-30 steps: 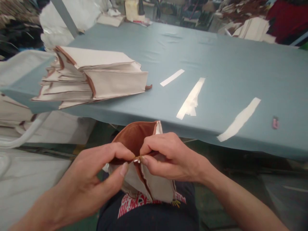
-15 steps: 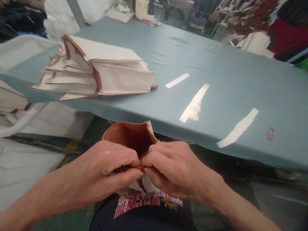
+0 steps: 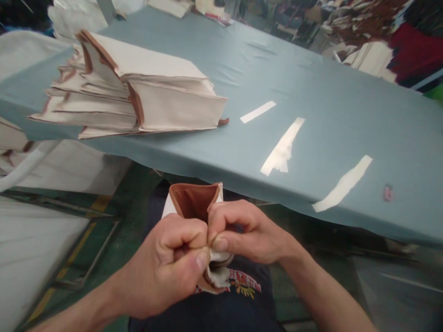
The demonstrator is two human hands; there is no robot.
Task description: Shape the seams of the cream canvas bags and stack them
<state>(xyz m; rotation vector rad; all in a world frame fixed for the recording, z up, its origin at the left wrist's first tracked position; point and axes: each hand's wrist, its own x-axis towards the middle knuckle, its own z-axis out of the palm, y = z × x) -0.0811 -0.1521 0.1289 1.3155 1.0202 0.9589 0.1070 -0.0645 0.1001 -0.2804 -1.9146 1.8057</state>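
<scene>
Brown-lined canvas bag sits below the near edge of the table. Left hand and right hand together, both pinching its rim. Looks unfinished there; can't tell if the stacked canvas bags are done or waiting.

Left hand and right hand bare; forearms bare too. Garment: dark navy cloth, red-and-white lettering on front, yellow rayed mark just below. Rest of print hidden.
</scene>
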